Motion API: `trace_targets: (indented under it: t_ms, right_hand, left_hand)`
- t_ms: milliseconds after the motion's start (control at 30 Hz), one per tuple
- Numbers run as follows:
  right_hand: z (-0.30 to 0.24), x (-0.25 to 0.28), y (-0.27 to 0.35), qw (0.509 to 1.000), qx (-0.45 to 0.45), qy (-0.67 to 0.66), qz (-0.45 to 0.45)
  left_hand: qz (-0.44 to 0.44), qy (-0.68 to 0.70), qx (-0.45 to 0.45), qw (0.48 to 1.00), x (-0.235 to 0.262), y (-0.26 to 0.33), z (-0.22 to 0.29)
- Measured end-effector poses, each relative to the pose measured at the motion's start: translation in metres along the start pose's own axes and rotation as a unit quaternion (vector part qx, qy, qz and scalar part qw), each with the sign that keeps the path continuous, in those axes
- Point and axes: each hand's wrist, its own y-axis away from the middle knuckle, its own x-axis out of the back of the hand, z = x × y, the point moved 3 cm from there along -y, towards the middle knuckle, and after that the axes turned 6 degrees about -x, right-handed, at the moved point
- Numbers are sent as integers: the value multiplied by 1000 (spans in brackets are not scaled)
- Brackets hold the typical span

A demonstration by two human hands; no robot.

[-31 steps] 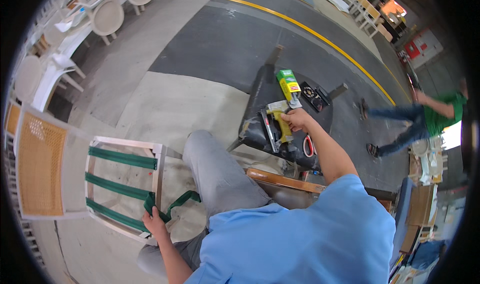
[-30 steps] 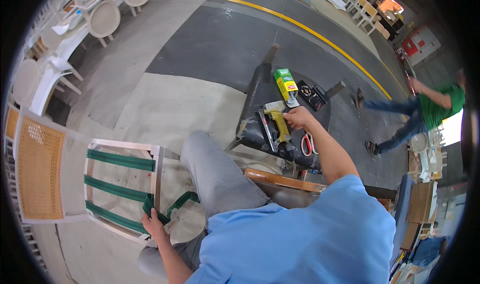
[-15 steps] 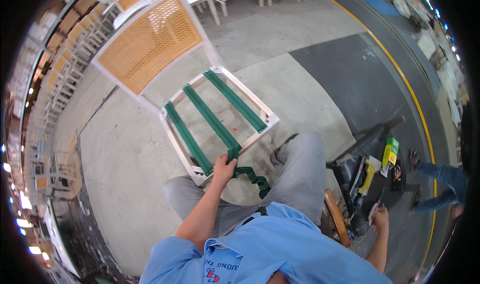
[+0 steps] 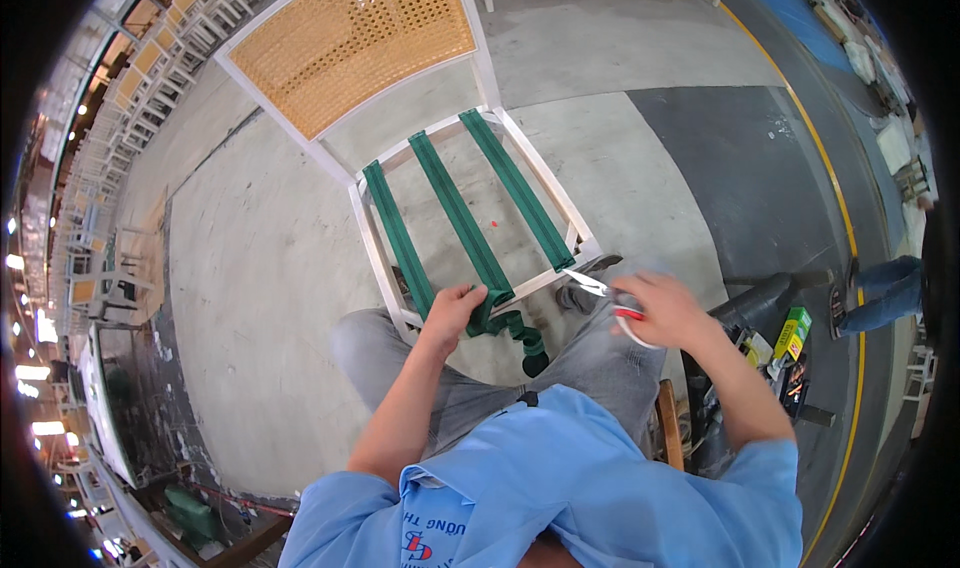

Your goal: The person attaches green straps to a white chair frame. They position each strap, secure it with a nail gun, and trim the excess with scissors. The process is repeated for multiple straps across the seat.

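Before me stands a white chair frame (image 4: 562, 190) with a woven cane back (image 4: 352, 46). Three green webbing straps (image 4: 455, 208) run from the back to the front of its open seat. My left hand (image 4: 452, 315) pinches the loose end of the middle strap at the front rail; the rest of that green webbing (image 4: 533, 346) hangs down in folds between my knees. My right hand (image 4: 658, 311), slightly blurred, grips scissors (image 4: 586, 282) with red and white handles. Their blades point left, near the front end of the right strap.
On my right, a dark bench (image 4: 765, 306) carries a green and yellow box (image 4: 793, 334) and tools. A wooden armrest (image 4: 670, 426) is beside my right thigh. Another person's legs (image 4: 880, 296) show at the far right. Rows of chairs (image 4: 150, 63) line the far left.
My right hand has brought the scissors from the bench at the right over to the chair's front rail. My left hand keeps holding the strap. The view has shifted slightly.
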Motion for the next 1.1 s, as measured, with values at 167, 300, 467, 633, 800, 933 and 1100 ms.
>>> trace_targets:
  t_ms: [167, 300, 467, 633, 800, 933, 1100]
  right_hand:
    - [-26, -37, -98, 975, 141, 113, -128]
    - [-21, -61, -125, 955, 170, 169, -175]
    - [-14, -81, -141, 945, 230, 160, -166]
    - [-8, -89, -153, 923, 255, 189, -218]
    - [-20, -85, -156, 920, 297, 166, -193]
    - [-36, -93, -156, 925, 251, 166, -232]
    - [-19, -58, -109, 990, 95, 53, -84]
  left_hand:
    - [8, 24, -10, 1000, 8, -7, 19]
    - [14, 43, -3, 999, 9, -1, 20]
    - [12, 33, -7, 999, 3, -1, 24]
    - [14, 43, 6, 999, 3, 0, 25]
    - [32, 53, -3, 998, -3, 3, 32]
    - [48, 84, 8, 995, -12, 8, 40]
    - [68, 88, -29, 993, 2, 13, 33]
